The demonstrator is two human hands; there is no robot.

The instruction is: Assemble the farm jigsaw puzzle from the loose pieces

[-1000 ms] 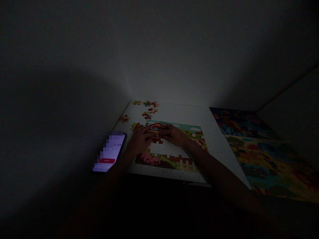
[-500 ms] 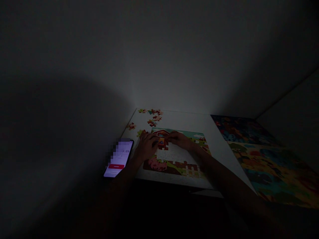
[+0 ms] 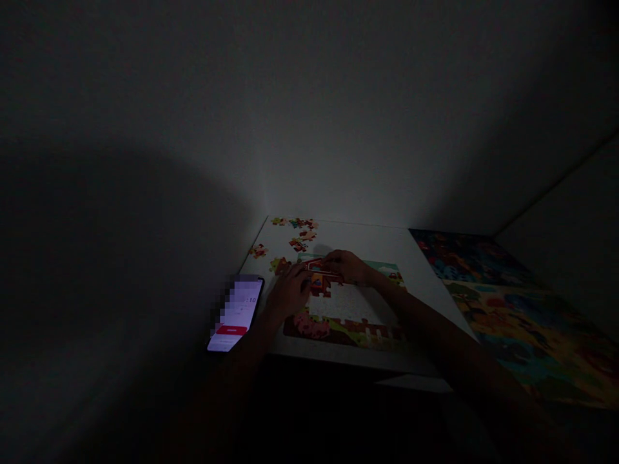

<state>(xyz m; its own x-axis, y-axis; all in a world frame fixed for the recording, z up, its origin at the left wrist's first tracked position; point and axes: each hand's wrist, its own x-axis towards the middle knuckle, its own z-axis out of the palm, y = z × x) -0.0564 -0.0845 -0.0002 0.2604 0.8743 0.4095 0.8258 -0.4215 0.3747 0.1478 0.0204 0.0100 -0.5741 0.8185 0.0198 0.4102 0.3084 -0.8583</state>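
A partly assembled farm jigsaw puzzle [image 3: 348, 328] lies on the white table, with a bare patch in its middle. Its red barn section [image 3: 319, 283] sits between my hands at the upper left. My left hand [image 3: 289, 293] rests over the puzzle's left edge, fingers apart and touching the barn's side. Bent together at the barn's roof, the fingers of my right hand [image 3: 351, 265] pinch a puzzle piece that they mostly cover. Dim light blurs the fingertips.
Several loose puzzle pieces [image 3: 300, 243] lie at the table's back left. A lit phone [image 3: 236, 316] stands by the left edge. Two colourful pictures, a dark one [image 3: 457, 251] and an animal scene [image 3: 522, 335], lie at right. Walls close off the back and left.
My right hand has shifted slightly at the barn's roof, and a shadow shows behind it. The left hand stays at the barn's side. The whole view has moved slightly.
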